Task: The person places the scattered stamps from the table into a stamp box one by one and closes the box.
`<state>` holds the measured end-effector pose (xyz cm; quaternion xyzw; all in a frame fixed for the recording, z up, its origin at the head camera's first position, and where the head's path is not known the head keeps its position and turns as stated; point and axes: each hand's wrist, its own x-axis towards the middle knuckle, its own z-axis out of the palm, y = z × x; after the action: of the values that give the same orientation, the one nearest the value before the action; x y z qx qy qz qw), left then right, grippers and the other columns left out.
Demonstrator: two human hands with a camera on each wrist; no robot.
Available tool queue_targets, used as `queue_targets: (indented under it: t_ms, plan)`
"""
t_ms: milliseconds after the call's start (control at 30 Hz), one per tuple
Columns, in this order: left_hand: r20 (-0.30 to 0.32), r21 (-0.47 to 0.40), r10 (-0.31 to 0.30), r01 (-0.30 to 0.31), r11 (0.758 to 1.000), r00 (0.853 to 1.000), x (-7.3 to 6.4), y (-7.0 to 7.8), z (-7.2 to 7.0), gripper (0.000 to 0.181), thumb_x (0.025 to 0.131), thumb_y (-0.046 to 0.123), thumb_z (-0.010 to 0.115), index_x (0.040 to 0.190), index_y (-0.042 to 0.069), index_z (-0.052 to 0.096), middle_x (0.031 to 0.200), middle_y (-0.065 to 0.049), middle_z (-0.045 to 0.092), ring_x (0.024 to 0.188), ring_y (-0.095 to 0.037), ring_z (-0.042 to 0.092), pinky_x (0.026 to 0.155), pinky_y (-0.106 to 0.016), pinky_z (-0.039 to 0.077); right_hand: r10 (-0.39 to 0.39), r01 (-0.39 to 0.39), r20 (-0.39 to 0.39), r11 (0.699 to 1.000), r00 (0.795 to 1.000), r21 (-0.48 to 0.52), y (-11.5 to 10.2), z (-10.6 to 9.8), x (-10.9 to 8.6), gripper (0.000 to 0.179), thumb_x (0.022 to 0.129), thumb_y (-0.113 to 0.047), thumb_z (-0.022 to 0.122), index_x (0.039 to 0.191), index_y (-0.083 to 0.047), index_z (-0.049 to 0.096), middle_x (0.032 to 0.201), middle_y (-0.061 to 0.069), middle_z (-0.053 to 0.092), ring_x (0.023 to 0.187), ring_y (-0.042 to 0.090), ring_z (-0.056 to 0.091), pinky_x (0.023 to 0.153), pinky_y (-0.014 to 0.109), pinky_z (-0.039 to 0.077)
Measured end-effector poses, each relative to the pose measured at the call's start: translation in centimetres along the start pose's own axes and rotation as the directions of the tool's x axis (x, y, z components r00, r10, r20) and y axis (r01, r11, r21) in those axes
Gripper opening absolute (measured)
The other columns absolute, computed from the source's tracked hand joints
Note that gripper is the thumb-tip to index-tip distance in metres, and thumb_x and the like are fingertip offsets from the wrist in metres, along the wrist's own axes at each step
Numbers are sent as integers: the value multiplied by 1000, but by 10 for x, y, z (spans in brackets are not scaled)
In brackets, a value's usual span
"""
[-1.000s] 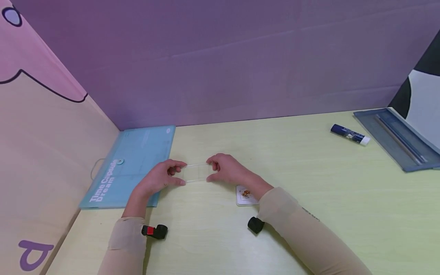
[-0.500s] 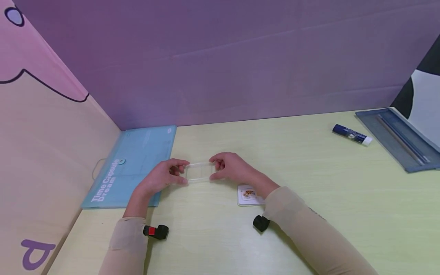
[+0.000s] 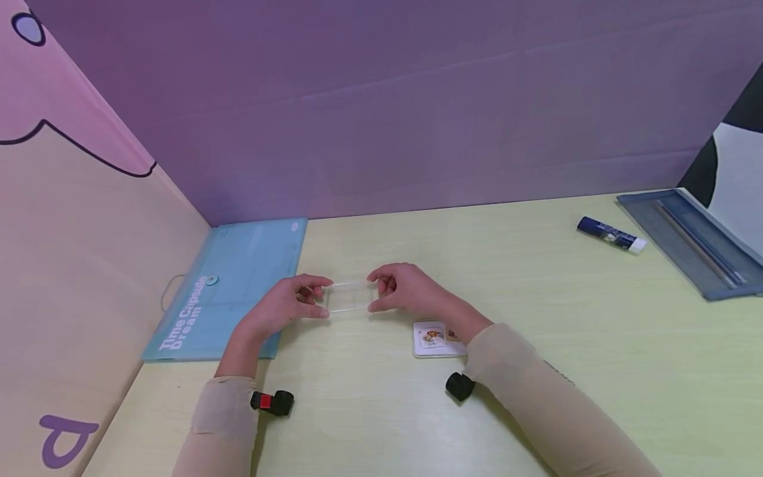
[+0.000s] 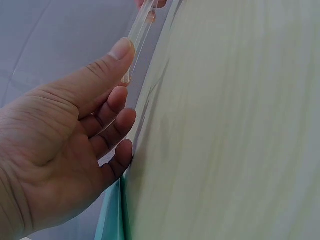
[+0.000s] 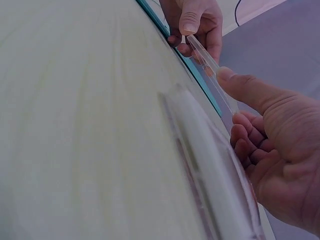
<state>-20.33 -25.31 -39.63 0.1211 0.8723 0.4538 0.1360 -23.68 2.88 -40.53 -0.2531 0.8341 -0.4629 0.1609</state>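
A clear plastic lid [image 3: 350, 297], a shallow see-through rectangle, is held level between both hands above the table. My left hand [image 3: 281, 303] pinches its left end, thumb at the near edge and fingers at the far edge. At the opposite end my right hand [image 3: 407, 289] grips it the same way. In the left wrist view the lid [image 4: 141, 37] shows edge-on beside the thumb. A flat box with small picture cards [image 3: 432, 339] lies on the table below my right wrist, partly hidden by that forearm. It looms blurred in the right wrist view.
A blue document folder [image 3: 250, 265] lies to the left, partly behind my left hand. At the back right are a dark blue glue stick [image 3: 609, 234] and a grey-blue zip pouch [image 3: 685, 245]. A purple wall panel [image 3: 417, 112] bounds the table's back.
Both hands have shifted slightly to the right with the lid still between them. The right forearm has moved right, uncovering more of the card box.
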Motion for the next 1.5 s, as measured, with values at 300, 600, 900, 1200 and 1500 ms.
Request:
queue_targets:
  t_ms: [300,600,900,1200,1500]
  plan:
    - [14,10,25,-25,1000,1000,3,6,4,54,85,16,83,135,10,63,107,-10,60,99,-26,54,82,-39,46,-3,3,-5,1000,1000,-28,1,-6,-8,52,81,-19,87,125,-3,65,90,2,59,80,16,53,75,29,46]
    - [34,27,51,-52,998,998,5,20,14,53,84,17,85,132,13,65,104,-10,61,97,-26,55,81,-38,47,-17,16,-16,999,1000,-45,6,-15,-22,51,80,-19,88,122,-2,65,87,1,59,78,15,53,77,30,46]
    - [45,30,106,-107,994,993,5,33,26,53,82,16,87,130,10,67,104,-13,61,93,-25,56,76,-36,47,-11,9,-39,999,999,-45,9,-25,-43,52,79,-20,89,123,-3,66,91,3,60,82,18,55,76,32,47]
    - [55,60,141,-144,988,989,9,42,39,54,80,16,88,129,11,67,102,-11,60,92,-23,56,70,-33,48,3,-6,-60,998,998,-60,13,-34,-60,53,79,-20,88,124,-4,66,92,2,60,80,18,53,72,29,45]
    - [54,61,125,-128,990,991,10,54,55,53,79,15,89,127,10,68,104,-12,60,92,-23,55,71,-33,48,-4,-2,-70,997,998,-82,17,-42,-77,52,79,-21,89,122,-4,66,92,4,60,80,19,54,71,28,46]
